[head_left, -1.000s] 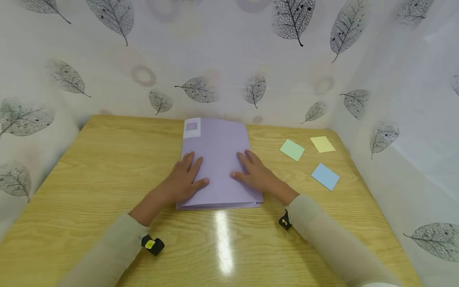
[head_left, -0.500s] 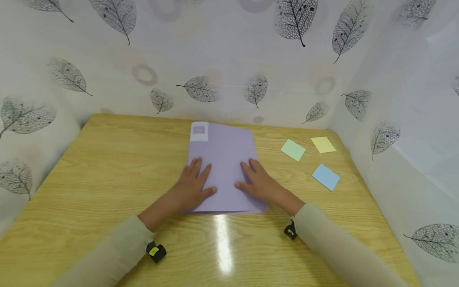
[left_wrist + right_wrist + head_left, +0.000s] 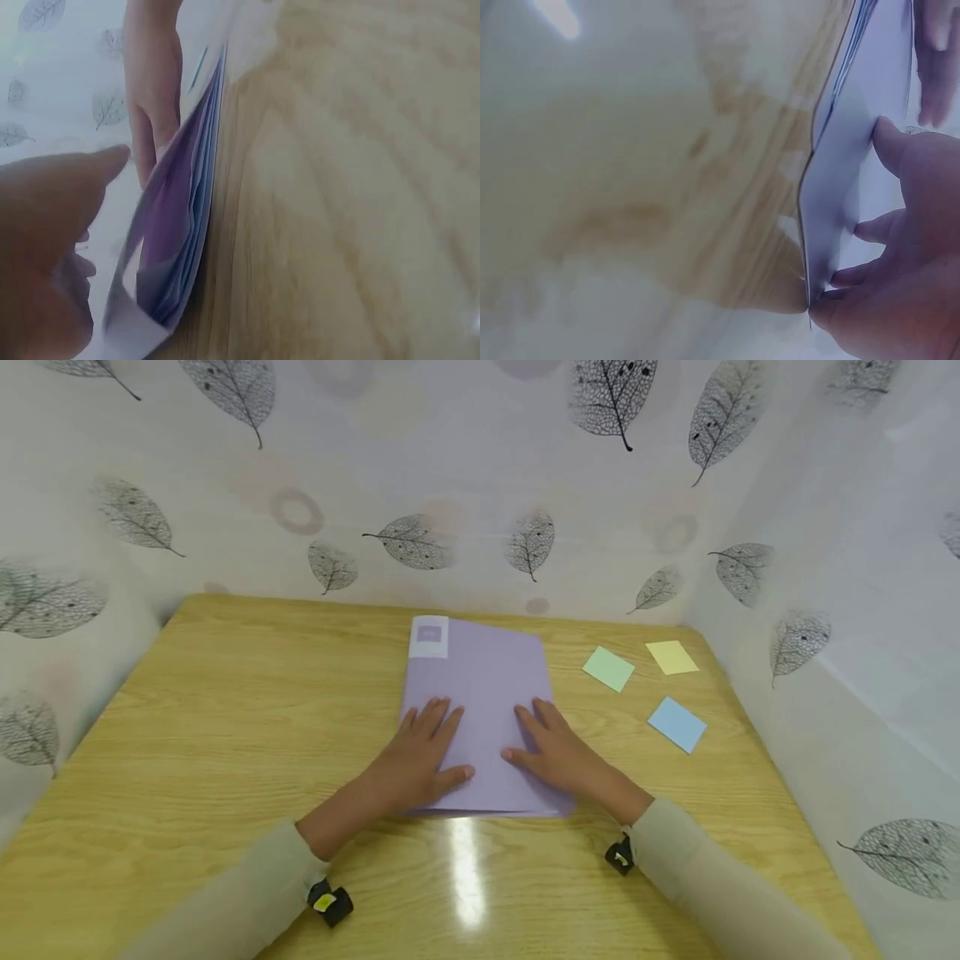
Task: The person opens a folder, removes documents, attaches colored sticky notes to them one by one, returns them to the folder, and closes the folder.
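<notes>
A closed lilac folder (image 3: 487,685) lies on the wooden table, with a white label (image 3: 429,637) at its top left corner. My left hand (image 3: 420,764) rests on the folder's left part, fingers spread and pointing away from me. On the right part lies my right hand (image 3: 562,756), its fingers spread as well and its thumb toward the middle. In the left wrist view, the folder's near edge gapes a little and shows several sheets or sleeves (image 3: 196,202) inside. The right wrist view shows the right fingertips on the cover (image 3: 855,150).
Three small paper notes lie to the right of the folder: a green note (image 3: 608,669), a yellow note (image 3: 672,657) and a blue note (image 3: 677,724). Behind the wooden table (image 3: 262,693) hangs a white curtain (image 3: 465,468) printed with leaves.
Both hands have slid the folder to the right and toward me. The notes have stayed in place on the table.
</notes>
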